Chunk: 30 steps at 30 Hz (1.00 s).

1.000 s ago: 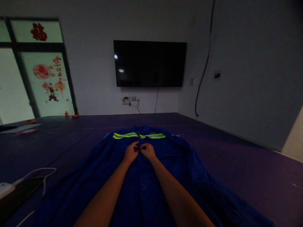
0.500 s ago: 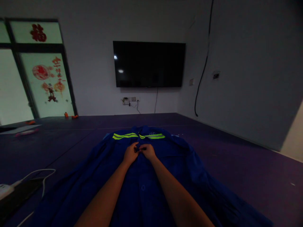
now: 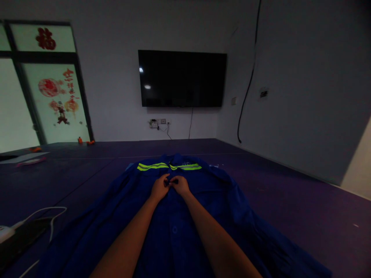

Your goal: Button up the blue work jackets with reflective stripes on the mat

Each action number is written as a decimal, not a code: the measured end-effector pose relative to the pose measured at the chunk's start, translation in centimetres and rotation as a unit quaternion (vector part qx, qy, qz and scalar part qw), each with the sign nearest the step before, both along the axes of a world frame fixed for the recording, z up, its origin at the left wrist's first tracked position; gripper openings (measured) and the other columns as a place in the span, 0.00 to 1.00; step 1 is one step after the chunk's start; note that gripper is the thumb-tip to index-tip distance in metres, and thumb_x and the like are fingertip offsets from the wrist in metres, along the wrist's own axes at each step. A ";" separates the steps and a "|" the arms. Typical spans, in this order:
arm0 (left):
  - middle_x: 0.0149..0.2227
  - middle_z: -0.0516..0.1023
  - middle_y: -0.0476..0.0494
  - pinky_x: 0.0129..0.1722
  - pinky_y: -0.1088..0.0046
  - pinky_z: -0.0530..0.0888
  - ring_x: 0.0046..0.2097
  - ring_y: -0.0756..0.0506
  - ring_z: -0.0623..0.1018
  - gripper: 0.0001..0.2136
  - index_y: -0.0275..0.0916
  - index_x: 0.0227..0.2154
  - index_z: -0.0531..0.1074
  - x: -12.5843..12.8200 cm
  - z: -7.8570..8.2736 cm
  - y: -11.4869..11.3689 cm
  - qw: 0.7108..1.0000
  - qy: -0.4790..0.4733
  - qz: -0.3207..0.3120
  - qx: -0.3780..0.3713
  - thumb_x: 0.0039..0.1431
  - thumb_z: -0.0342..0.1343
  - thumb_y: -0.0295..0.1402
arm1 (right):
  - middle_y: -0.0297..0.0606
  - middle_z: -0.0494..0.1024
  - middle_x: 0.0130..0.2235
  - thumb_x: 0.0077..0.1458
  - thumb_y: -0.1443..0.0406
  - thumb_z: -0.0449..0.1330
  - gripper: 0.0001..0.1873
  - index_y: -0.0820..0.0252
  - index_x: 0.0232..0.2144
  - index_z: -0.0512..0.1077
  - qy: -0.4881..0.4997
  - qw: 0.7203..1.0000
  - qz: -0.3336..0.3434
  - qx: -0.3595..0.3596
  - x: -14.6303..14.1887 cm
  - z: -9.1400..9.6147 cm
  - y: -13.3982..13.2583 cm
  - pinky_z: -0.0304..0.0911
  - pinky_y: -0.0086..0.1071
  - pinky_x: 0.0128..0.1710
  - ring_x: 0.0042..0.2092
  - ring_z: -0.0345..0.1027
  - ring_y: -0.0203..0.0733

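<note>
A blue work jacket [image 3: 208, 200] with yellow-green reflective stripes [image 3: 169, 166] lies spread out flat in front of me on a dark purple surface [image 3: 290, 193]. My left hand [image 3: 159, 188] and my right hand [image 3: 180, 185] meet at the jacket's front, just below the stripes. Both hands pinch the cloth at the front opening, fingertips touching. A button [image 3: 174, 229] shows lower down on the front, between my forearms.
A white charger with its cable [image 3: 43, 213] and a dark flat thing lie at the left edge. A black television [image 3: 182, 78] hangs on the far wall above a socket. A glass door with red decorations [image 3: 58, 96] stands at the left. Papers lie at the far left.
Both hands stay pinched at the jacket's front with only slight finger movement. The view has shifted a little.
</note>
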<state>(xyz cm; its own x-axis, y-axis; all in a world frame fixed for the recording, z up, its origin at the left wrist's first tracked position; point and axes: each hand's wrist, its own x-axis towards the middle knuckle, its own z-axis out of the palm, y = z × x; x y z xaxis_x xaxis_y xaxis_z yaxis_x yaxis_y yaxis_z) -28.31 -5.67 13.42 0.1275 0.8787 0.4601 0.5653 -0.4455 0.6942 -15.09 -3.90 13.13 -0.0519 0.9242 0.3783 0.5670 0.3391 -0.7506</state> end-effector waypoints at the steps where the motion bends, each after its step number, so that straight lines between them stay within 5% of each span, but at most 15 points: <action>1: 0.32 0.73 0.47 0.27 0.79 0.67 0.25 0.54 0.69 0.25 0.38 0.49 0.65 0.0 0.0 0.0 1.000 0.001 -0.002 0.000 0.45 0.56 0.25 | 0.35 0.78 0.30 0.40 0.71 0.61 0.05 0.59 0.24 0.74 -0.002 1.000 -0.003 0.001 0.0 0.0 0.0 0.63 0.30 0.39 0.37 0.71 0.40; 13: 0.33 0.74 0.46 0.28 0.78 0.68 0.25 0.54 0.70 0.25 0.37 0.49 0.64 0.0 -0.1 0.1 1.000 -0.007 -0.009 0.006 0.44 0.56 0.24 | 0.37 0.76 0.37 0.41 0.72 0.60 0.15 0.59 0.35 0.72 0.000 1.000 0.002 0.012 -0.3 -0.3 -0.2 0.62 0.32 0.42 0.41 0.69 0.39; 21: 0.32 0.74 0.47 0.28 0.78 0.68 0.25 0.54 0.71 0.27 0.37 0.49 0.64 0.0 -0.1 0.2 1.000 -0.011 -0.011 0.002 0.41 0.55 0.19 | 0.35 0.69 0.49 0.43 0.76 0.55 0.23 0.53 0.42 0.71 -0.116 0.992 0.039 0.033 -0.5 0.0 -0.4 0.57 0.32 0.49 0.49 0.63 0.40; 30: 0.32 0.76 0.47 0.30 0.78 0.69 0.27 0.53 0.72 0.27 0.37 0.49 0.63 0.2 0.1 -0.1 0.999 -0.029 -0.018 -0.009 0.42 0.56 0.20 | 0.39 0.73 0.43 0.46 0.72 0.57 0.14 0.56 0.38 0.73 -0.169 0.985 0.013 0.032 -0.1 0.4 -0.7 0.58 0.31 0.46 0.47 0.64 0.41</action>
<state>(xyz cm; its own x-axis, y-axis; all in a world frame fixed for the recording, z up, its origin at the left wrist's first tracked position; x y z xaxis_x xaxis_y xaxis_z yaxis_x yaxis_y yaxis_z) -28.15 -5.74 13.51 0.1327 0.8825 0.4511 0.5074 -0.4515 0.7340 -15.21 -4.56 13.49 -0.2070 0.8962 0.3924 0.7713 0.3963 -0.4980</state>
